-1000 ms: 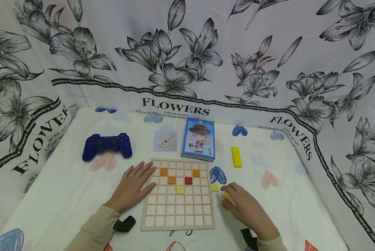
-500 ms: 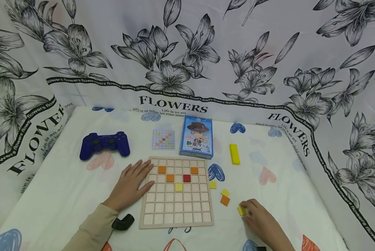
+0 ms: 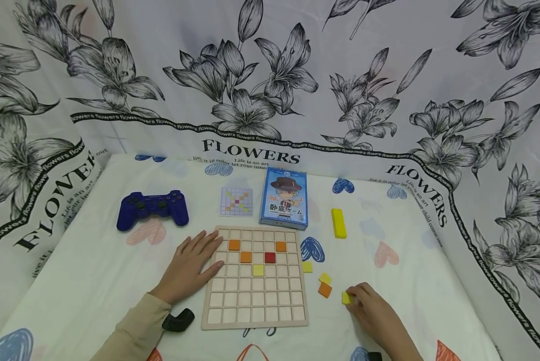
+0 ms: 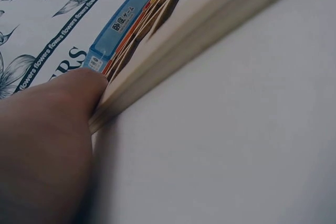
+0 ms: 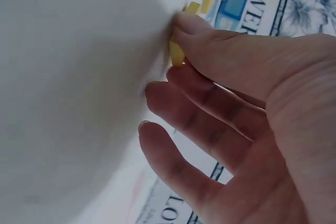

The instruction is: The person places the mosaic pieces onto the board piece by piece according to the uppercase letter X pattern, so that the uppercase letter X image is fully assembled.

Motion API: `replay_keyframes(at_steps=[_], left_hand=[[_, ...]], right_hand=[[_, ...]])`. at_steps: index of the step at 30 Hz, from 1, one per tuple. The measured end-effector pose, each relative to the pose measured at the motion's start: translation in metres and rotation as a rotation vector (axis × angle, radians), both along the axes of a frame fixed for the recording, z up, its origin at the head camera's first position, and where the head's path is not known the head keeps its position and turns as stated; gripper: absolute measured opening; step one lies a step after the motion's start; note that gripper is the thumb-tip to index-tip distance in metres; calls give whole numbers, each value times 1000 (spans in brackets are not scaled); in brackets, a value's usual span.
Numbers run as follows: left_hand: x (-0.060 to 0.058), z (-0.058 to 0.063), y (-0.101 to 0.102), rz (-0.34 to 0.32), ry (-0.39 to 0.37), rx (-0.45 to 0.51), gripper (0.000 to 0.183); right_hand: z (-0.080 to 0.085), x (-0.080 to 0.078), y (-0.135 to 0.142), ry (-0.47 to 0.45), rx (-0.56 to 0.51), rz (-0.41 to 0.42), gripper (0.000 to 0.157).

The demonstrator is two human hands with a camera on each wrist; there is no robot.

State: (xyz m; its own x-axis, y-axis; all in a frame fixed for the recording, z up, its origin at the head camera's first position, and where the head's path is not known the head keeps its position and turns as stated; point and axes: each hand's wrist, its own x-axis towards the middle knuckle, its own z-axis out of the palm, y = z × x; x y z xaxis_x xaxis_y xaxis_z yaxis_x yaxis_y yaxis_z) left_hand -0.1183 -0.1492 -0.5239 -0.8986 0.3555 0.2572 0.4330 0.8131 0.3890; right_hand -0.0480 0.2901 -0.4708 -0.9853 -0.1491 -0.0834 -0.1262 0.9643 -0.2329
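Note:
A wooden grid board [image 3: 253, 300] lies on the cloth, holding several orange, red and yellow square tiles in its upper rows. My left hand [image 3: 189, 263] rests along its left edge with the fingers spread and nearly straight; in the left wrist view the thumb [image 4: 79, 90] touches the board's side. To the right of the board, my right hand [image 3: 372, 308] pinches a yellow square tile [image 3: 346, 298] low at the cloth. Thumb and index finger hold that yellow tile [image 5: 177, 53] in the right wrist view, while the other fingers reach out loosely.
Between board and right hand lie an orange tile [image 3: 325, 290] and two yellow tiles, one [image 3: 325, 278] touching it. Farther back are a yellow block [image 3: 339, 223], a blue card box [image 3: 285, 198], a small pattern card [image 3: 236, 202] and a blue game controller [image 3: 153, 209].
My right hand has drawn back to the right and toward me from the loose tiles, uncovering the orange one, and now pinches a yellow tile. The left hand stays on the board.

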Motion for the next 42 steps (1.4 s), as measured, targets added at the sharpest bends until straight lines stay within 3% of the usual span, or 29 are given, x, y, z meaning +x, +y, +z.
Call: replay_keyframes(at_steps=[6,13,21,29,42], left_hand=[[-1,-1,1,11,-21,9,62],[-2,-1,1,26,-38,24,62],[-2,-2,2,35,-35,25,63],[-1,0,1,40,-46,18,63],[0,0,0,46,-56,-9,62]], right_hand=[[5,-12,-13,89,22,84,31],[18,-30,-45,190,-13,273,29],[27,-42,-94,206,6,490,27],[23,-47,-146,246,55,675,27],[10,-54,-182,227,79,768,26]])
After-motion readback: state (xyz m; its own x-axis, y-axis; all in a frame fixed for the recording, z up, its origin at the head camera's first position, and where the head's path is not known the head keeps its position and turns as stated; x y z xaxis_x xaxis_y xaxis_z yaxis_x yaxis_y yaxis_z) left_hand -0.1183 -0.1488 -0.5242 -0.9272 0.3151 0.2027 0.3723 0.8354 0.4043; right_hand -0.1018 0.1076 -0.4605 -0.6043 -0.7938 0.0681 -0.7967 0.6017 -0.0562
